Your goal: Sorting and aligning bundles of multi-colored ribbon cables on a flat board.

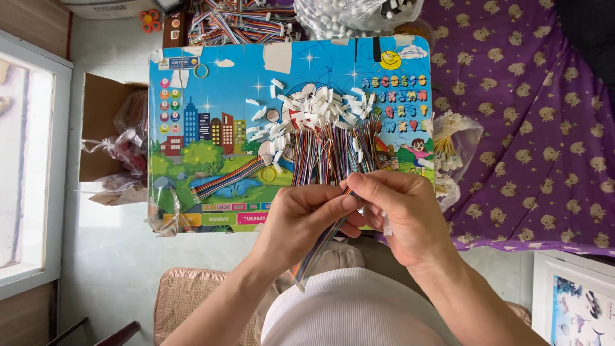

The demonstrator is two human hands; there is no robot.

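l hand [306, 214] pinches ribbon cable [318, 247] over lap | r hand [402, 214] fingers closed on same strip at its top end | risk: strands may snag wire pile [320, 138] on board [211, 83], pull connectors off edge

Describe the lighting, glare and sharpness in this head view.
Head view: even daylight, soft shadows only; the window at the left edge is blown out white; the left hand, right hand and wire bundle are sharp; edges bow slightly from the wide lens.
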